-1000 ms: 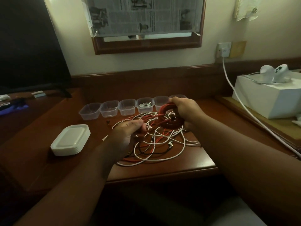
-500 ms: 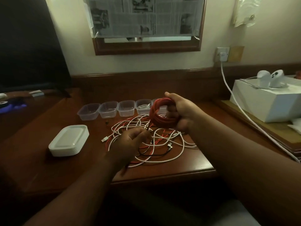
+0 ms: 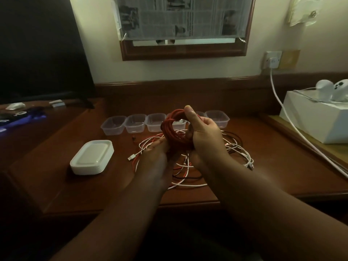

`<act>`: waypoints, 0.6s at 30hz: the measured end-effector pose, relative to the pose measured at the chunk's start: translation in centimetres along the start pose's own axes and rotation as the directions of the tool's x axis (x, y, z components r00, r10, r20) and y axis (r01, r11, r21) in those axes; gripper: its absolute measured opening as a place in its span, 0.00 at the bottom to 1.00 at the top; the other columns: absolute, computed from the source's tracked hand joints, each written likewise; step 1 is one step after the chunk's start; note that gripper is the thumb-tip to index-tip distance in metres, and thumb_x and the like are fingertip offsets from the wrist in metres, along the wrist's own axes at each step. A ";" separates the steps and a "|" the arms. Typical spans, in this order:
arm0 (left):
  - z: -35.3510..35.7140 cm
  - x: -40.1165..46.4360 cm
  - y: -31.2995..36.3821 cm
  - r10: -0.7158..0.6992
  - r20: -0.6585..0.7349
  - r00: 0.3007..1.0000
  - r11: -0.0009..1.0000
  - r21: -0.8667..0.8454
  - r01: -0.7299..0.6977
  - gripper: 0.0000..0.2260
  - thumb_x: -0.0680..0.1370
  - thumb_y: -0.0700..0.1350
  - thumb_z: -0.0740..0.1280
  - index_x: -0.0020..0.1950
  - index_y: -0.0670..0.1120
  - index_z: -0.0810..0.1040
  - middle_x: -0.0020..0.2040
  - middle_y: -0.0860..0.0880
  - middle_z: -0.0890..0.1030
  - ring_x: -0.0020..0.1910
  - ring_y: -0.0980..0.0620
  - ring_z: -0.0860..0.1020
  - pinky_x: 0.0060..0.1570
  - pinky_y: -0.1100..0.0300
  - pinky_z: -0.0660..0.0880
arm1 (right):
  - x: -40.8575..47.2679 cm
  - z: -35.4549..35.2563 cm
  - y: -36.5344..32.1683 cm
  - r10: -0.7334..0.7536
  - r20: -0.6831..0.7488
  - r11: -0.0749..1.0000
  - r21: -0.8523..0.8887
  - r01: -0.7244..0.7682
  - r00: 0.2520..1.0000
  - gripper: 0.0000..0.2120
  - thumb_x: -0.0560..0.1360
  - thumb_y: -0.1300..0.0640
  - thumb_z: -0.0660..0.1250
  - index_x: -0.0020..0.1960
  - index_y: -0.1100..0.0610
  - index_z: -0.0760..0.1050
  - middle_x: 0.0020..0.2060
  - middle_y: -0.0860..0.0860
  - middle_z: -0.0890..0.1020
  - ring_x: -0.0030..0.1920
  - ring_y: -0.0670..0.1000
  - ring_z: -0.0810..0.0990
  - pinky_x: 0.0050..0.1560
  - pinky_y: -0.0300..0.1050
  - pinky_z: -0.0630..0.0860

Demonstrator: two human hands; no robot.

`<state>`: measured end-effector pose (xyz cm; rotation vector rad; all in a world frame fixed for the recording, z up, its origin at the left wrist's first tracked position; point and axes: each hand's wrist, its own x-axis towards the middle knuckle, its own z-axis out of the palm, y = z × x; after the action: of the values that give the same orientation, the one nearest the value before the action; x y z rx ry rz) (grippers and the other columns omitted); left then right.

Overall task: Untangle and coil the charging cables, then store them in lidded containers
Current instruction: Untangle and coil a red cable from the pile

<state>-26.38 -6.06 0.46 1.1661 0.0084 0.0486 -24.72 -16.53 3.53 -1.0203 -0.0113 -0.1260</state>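
A red cable coil (image 3: pixel 172 129) is held upright above the desk. My right hand (image 3: pixel 202 135) grips its right side, thumb up over the top of the loops. My left hand (image 3: pixel 157 157) holds the coil's lower left from underneath, fingers curled round it. Below lies a tangle of white, red and black cables (image 3: pixel 235 149) on the wooden desk (image 3: pixel 273 166). A row of several clear plastic containers (image 3: pixel 135 123) stands behind the hands, one partly hidden by the coil. A stack of white lids (image 3: pixel 92 157) sits to the left.
A white box (image 3: pixel 312 121) with white controllers on top stands at the right, and a white power cord (image 3: pixel 288 119) runs down from a wall socket (image 3: pixel 272 60). A dark screen (image 3: pixel 41 49) fills the back left. The desk's front edge is close under my forearms.
My left hand has come up from the tangle to the red coil and now holds its lower side. My right hand has raised the coil and turned it more upright.
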 end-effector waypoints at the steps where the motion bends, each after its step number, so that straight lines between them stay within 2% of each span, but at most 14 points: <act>1: 0.1 -0.1 0.0 0.001 0.008 1.000 1.000 -0.010 -0.001 0.11 0.80 0.39 0.63 0.47 0.44 0.86 0.49 0.44 0.86 0.51 0.51 0.85 0.49 0.58 0.77 | 0.0 -0.1 0.3 -0.046 -0.004 0.997 -0.063 0.046 0.999 0.26 0.72 0.45 0.73 0.63 0.58 0.71 0.43 0.53 0.77 0.41 0.49 0.80 0.40 0.46 0.81; 3: 0.5 -0.4 0.2 -0.017 0.012 1.000 0.997 -0.081 0.018 0.17 0.80 0.41 0.62 0.38 0.46 0.87 0.44 0.45 0.87 0.45 0.53 0.85 0.45 0.60 0.78 | 0.1 -0.4 0.6 -0.126 -0.007 0.980 -0.154 0.123 0.992 0.24 0.73 0.42 0.71 0.61 0.56 0.70 0.44 0.52 0.76 0.43 0.48 0.78 0.41 0.43 0.80; 4: 0.7 -0.6 0.3 -0.017 0.018 1.000 0.993 -0.119 0.019 0.18 0.81 0.41 0.61 0.36 0.46 0.87 0.43 0.45 0.86 0.44 0.52 0.85 0.43 0.60 0.78 | 0.1 -0.4 0.6 -0.161 -0.010 0.970 -0.187 0.156 0.987 0.23 0.74 0.42 0.70 0.59 0.56 0.70 0.44 0.52 0.75 0.43 0.48 0.78 0.41 0.42 0.80; 5: 0.8 -0.7 0.3 -0.008 0.023 1.000 0.986 -0.164 0.012 0.18 0.81 0.41 0.60 0.37 0.45 0.87 0.44 0.44 0.86 0.44 0.51 0.85 0.44 0.60 0.79 | 0.2 -0.4 0.6 -0.198 -0.017 0.957 -0.219 0.190 0.980 0.21 0.74 0.41 0.69 0.56 0.55 0.70 0.43 0.52 0.75 0.42 0.48 0.77 0.42 0.42 0.79; 8: 1.0 -1.1 0.1 0.020 0.037 0.999 0.950 -0.312 -0.008 0.13 0.78 0.41 0.58 0.50 0.41 0.83 0.49 0.41 0.85 0.49 0.47 0.83 0.51 0.56 0.78 | 0.6 -0.4 0.4 -0.312 -0.016 0.905 -0.310 0.292 0.950 0.17 0.74 0.41 0.68 0.51 0.53 0.69 0.41 0.51 0.74 0.40 0.48 0.75 0.42 0.46 0.80; 11: 1.1 -1.3 0.0 0.044 0.088 0.995 0.965 -0.263 -0.020 0.16 0.69 0.45 0.64 0.53 0.42 0.82 0.50 0.43 0.85 0.51 0.48 0.81 0.53 0.56 0.75 | 0.9 -0.4 0.4 -0.369 0.019 0.868 -0.351 0.352 0.929 0.17 0.73 0.41 0.68 0.50 0.52 0.69 0.43 0.52 0.76 0.44 0.51 0.80 0.46 0.50 0.83; 15: 1.0 -1.2 0.4 0.085 0.200 0.976 0.950 -0.312 -0.019 0.17 0.67 0.42 0.66 0.55 0.41 0.78 0.47 0.44 0.82 0.46 0.49 0.80 0.46 0.59 0.77 | 0.8 -0.1 0.2 -0.448 0.074 0.805 -0.400 0.438 0.891 0.14 0.75 0.46 0.70 0.48 0.54 0.69 0.40 0.50 0.74 0.38 0.44 0.76 0.38 0.37 0.76; 18: 0.5 -0.9 0.4 0.140 0.269 0.953 0.936 -0.350 -0.039 0.17 0.65 0.41 0.69 0.53 0.43 0.76 0.48 0.45 0.79 0.49 0.47 0.78 0.51 0.56 0.75 | 0.9 0.2 -0.2 -0.465 0.146 0.764 -0.432 0.480 0.873 0.14 0.75 0.47 0.71 0.48 0.54 0.70 0.40 0.49 0.75 0.35 0.37 0.75 0.36 0.31 0.73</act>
<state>-27.25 -6.38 1.03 0.8155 -0.3045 -0.0398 -23.80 -16.54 3.93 -1.4804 -0.2840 -0.6032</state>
